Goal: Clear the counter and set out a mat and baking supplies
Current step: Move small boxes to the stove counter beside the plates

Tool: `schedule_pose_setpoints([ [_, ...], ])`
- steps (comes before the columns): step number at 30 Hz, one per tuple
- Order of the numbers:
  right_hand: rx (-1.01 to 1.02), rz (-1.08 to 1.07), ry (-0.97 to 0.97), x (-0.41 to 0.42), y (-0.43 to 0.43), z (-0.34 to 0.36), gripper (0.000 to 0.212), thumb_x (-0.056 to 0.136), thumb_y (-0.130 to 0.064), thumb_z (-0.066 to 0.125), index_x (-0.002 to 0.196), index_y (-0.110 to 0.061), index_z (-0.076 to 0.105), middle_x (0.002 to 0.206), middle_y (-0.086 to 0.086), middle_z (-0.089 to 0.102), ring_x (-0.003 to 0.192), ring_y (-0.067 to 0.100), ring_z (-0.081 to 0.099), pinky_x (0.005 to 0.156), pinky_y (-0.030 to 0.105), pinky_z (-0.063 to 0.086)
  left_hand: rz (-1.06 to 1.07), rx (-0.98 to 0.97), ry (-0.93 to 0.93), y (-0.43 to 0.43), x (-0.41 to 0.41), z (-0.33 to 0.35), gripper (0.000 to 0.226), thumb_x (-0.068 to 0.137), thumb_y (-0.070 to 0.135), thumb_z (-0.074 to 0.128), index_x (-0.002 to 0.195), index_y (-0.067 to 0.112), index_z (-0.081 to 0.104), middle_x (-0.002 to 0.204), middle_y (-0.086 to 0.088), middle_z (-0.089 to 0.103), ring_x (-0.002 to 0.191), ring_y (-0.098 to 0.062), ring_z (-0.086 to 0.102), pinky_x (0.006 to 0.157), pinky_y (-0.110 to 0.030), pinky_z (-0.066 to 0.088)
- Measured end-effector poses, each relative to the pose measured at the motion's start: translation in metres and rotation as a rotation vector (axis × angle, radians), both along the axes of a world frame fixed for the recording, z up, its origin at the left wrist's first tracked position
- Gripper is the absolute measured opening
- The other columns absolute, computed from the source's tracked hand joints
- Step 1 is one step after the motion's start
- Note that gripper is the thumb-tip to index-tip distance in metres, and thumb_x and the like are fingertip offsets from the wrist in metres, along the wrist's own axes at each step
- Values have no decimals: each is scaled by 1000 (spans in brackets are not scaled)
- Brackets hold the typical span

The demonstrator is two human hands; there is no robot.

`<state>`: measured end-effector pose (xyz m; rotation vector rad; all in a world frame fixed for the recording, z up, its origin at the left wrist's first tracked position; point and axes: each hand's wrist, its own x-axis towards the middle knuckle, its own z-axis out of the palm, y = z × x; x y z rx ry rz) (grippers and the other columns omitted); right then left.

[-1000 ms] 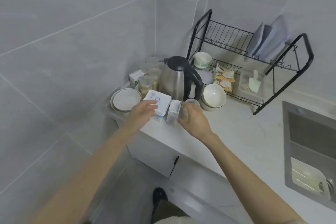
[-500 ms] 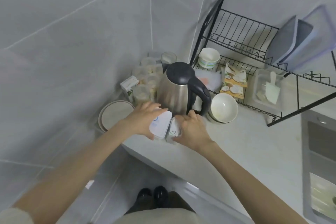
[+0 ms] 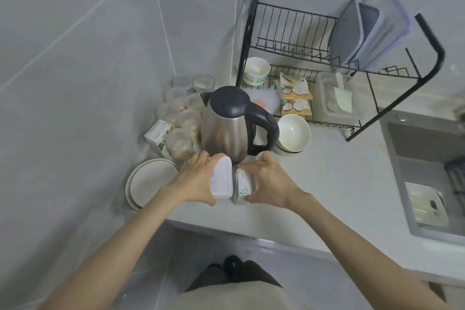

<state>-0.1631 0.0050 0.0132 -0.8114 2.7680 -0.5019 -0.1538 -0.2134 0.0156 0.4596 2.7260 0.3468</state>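
Bench (image 3: 339, 184) corner, before the kettle (image 3: 226, 123): your left hand (image 3: 193, 178) now grips the white box (image 3: 222, 178) tipped on edge, your right hand (image 3: 269, 181) grips the small carton (image 3: 241, 184) beside it, so clearing has likely just begun.

My kettle (image 3: 226, 131) is brushed metal with a matt black plastic lid; the bowl (image 3: 293, 132) looks glossy, the rack (image 3: 302, 40) black wire.

Black wire 2-tier dish rack (image 3: 248, 33) beside a grey sunken sink (image 3: 422, 153).
Top tier: upright grey and clear plastic lids (image 3: 372, 30). Lower tier: green-striped white paper cup (image 3: 256, 70), coconut-printed packets (image 3: 297, 98), clear plastic tub (image 3: 324, 88).
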Motion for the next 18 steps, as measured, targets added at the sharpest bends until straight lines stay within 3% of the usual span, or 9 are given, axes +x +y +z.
schedule_pose_setpoints([
  [6,-138,-245,-86,37,17,24,75,61,-34,83,128,-23,52,111,-5,61,106,20,38,88,27,42,-83,100,50,20,14,14,105,52,33,73,141,35,17,112,4,31,109,-20,33,74,-27,30],
  [10,-173,-415,-103,71,39,40,69,59,-42,81,115,-24,46,106,-3,64,97,21,59,80,39,51,-197,167,18,42,20,25,107,49,35,72,140,37,15,112,5,29,110,-21,30,83,-30,39],
  [15,-181,-574,-74,124,74,59,65,59,-39,81,114,-25,48,104,-6,63,95,18,61,79,38,51,-405,185,22,86,41,38,105,51,40,71,140,37,16,121,2,30,116,-22,28,96,-37,38],
  [18,-202,-702,-27,170,104,67,65,60,-40,81,114,-24,49,105,-7,64,94,17,61,80,37,51,-553,167,53,131,59,45,105,52,41,73,140,36,16,115,3,32,111,-21,31,91,-35,38],
])
